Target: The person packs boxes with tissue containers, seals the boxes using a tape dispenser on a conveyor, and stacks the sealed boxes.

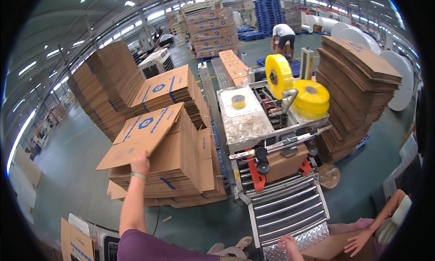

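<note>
My left hand (140, 163) grips the near edge of a flat cardboard box (144, 127) with blue printing. That sheet is lifted at a tilt above a stack of folded boxes (181, 170). Low in the view, my right hand (290, 247) is over the diamond-plate end (312, 237) of a roller conveyor. Its fingers look loosely bent and apart, with nothing visible in them. Beside it is a brown carton (337, 246), touched by another person's spread hand (359, 242).
A taping machine (247, 125) with yellow tape rolls (310, 98) stands beyond the roller conveyor (290, 204); a carton (286, 163) sits inside it. Tall stacks of flat boxes (358, 89) flank it. Farther off, a person (283, 32) bends over a box.
</note>
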Demonstrator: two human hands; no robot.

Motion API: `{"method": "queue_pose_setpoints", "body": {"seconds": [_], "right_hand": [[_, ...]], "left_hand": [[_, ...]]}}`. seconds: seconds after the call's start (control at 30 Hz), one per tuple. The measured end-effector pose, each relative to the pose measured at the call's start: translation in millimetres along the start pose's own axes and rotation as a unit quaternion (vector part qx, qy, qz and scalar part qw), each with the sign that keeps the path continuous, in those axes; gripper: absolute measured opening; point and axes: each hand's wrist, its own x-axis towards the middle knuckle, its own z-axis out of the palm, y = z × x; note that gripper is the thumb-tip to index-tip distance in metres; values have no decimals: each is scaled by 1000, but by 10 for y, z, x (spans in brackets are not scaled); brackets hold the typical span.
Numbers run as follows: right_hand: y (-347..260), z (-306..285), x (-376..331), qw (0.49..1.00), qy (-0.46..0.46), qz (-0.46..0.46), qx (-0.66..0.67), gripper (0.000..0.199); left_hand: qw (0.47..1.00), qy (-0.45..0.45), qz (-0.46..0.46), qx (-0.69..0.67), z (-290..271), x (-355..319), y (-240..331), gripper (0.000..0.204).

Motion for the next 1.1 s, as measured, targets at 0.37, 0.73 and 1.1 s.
{"method": "queue_pose_setpoints", "body": {"seconds": [0.37, 0.73, 1.1], "right_hand": [[60, 80, -2295, 888, 130, -396, -193, 65], [136, 42, -5144, 522, 406, -582, -472, 19], [305, -105, -5031, 479, 591, -244, -601, 49]], "left_hand": [[827, 449, 287, -180, -4460, -548, 2148, 59], [575, 138, 50, -805, -3220, -1051, 3844, 48], [619, -161, 594, -488, -2677, -2524, 5204, 63]]}}
